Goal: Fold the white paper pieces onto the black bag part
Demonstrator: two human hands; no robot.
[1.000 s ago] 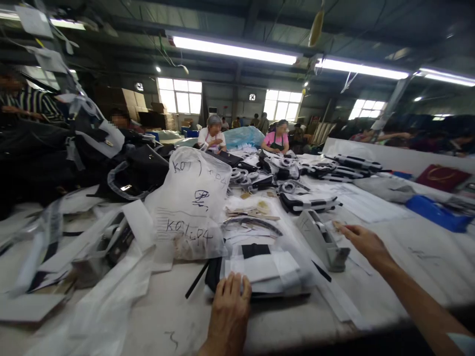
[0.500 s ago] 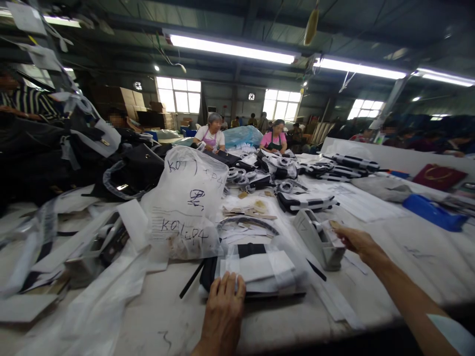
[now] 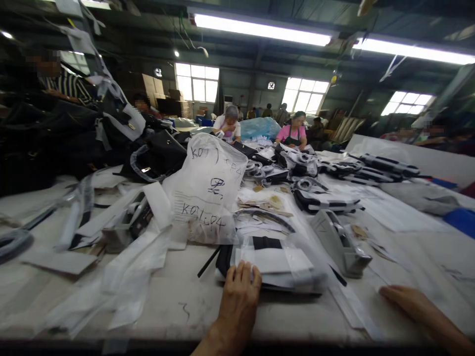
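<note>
A black handbag [image 3: 267, 243], covered with white paper and clear plastic, lies flat on the table in front of me. My left hand [image 3: 241, 289] grips its near left edge, fingers together on top; the thumb is hidden. The bag's wrapped handle [image 3: 274, 217] arches out behind it. Off to the right, my right hand [image 3: 404, 299] is low above the table with its fingers pressed together; whatever they may pinch is too small to make out. Between that hand and the bag stands a grey tape dispenser [image 3: 343, 244].
A marked plastic bag [image 3: 208, 193] stands behind the handbag. To the left are another tape dispenser [image 3: 128, 227] and loose white wrapping sheets [image 3: 129, 277]. Wrapped bags [image 3: 322, 200] are heaped farther back, where two co-workers sit. A blue object [image 3: 460, 222] is at the right edge.
My right hand has drawn back from the tape dispenser, toward me and to the right. The left hand stays on the handbag. The view has turned a little to the left.
</note>
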